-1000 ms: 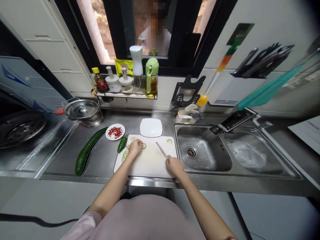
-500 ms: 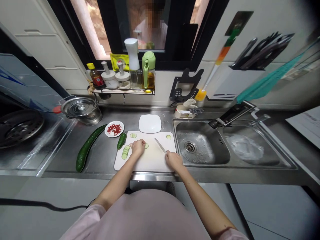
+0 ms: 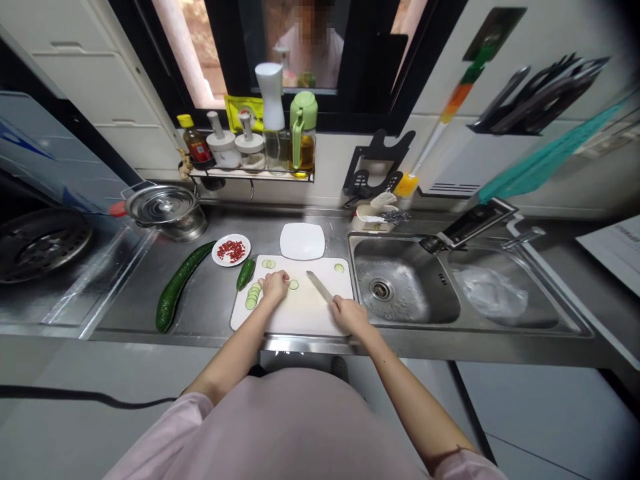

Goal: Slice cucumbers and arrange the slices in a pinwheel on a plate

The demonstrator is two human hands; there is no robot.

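My right hand [image 3: 349, 315] grips the handle of a knife [image 3: 319, 287], whose blade slants up and left over a white cutting board [image 3: 305, 321]. Curled on the board's left half, my left hand [image 3: 274, 287] has its fingertips drawn together; what they hold, if anything, is hidden. Right beside those fingertips lies a cucumber slice [image 3: 293, 285]. An overlapping row of cucumber slices [image 3: 253, 297] sits left of that hand. More slices [image 3: 269, 264] lie at the top left, and a single slice [image 3: 339, 268] at the top right. A short cucumber piece [image 3: 245, 274] rests against the board's left edge.
A whole cucumber [image 3: 176, 288], a plate of chopped red bits [image 3: 231, 251] and a lidded pot [image 3: 173, 217] stand to the left. Behind the board is a white dish [image 3: 302, 241]. The sink [image 3: 405, 283] adjoins on the right. A condiment rack [image 3: 250, 175] hangs above.
The whole view has shifted slightly as the head moved. The knife blade looks turned a little more flat-on. Both hands keep nearly the same places on the board.
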